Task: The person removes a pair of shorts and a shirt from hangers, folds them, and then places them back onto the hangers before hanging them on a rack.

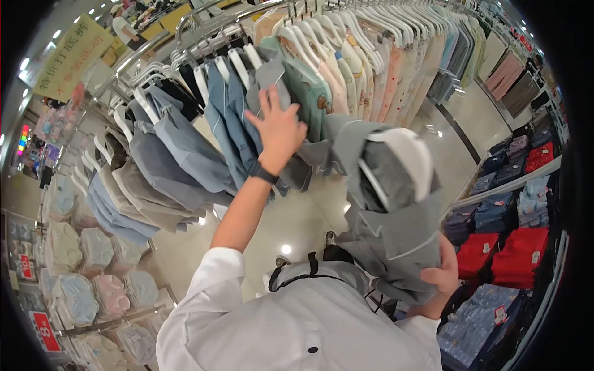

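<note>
My left hand (277, 128) reaches up to the clothes rack with its fingers spread, against a grey garment (272, 77) that hangs there. A black band circles that wrist. On the right, my right hand (442, 269) is wrapped round a bundle of grey clothes (402, 235) with pale piping. A white hanger (414, 157) shows at the top of the bundle. Blue garments (226, 117) hang just left of my left hand, and a green one (303, 86) hangs to its right.
Patterned light garments (377, 80) hang along the rack's right part. Folded red clothes (520, 256) and jeans lie on shelves at the right. Packed underwear (96, 247) hangs at the left. A person (125, 28) stands far back, near a yellow handwritten sign (73, 55).
</note>
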### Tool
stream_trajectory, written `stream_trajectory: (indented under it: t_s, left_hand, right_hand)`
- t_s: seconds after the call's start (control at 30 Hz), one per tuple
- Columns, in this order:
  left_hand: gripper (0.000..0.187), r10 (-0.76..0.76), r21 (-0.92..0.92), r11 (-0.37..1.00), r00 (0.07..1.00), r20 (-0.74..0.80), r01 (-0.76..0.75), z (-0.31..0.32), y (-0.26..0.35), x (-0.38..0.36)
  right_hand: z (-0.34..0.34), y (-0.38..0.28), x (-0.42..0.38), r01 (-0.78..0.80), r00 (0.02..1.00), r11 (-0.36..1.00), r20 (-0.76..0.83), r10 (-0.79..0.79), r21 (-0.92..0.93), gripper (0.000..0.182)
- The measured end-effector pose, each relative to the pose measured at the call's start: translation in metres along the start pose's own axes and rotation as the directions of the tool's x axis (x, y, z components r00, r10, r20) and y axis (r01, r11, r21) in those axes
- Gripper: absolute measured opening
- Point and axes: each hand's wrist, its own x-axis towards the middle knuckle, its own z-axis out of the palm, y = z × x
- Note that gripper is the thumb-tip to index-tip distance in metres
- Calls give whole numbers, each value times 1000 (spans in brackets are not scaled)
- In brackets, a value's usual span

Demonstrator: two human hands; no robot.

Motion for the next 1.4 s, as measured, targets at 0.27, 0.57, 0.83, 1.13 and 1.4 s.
stream_trajectory:
  t_s: [0.27,0.57,0.83,1.13,1.4]
  left_hand:
    - [54,-219,108,969,974,-51,223,13,-8,-38]
    - [53,-330,175,920,934,-136,350,25,5,-54]
    - [46,-336,96,926,914,-228,364,62,6,-88]
    - [38,-252,-158,962,945,-210,221,41,0,-94]
    - [27,-339,-490,865,848,-406,111,22,-36,-122]
  right_hand:
    - [40,-35,142,-78,875,988,466,131,-132,77]
    - [125,-17,293,306,825,952,502,-261,-8,47]
    - [181,24,395,510,831,797,424,-360,-323,42]
    - [192,62,414,317,893,912,406,-193,-262,31]
    - [188,82,417,337,915,897,325,-241,-285,44]
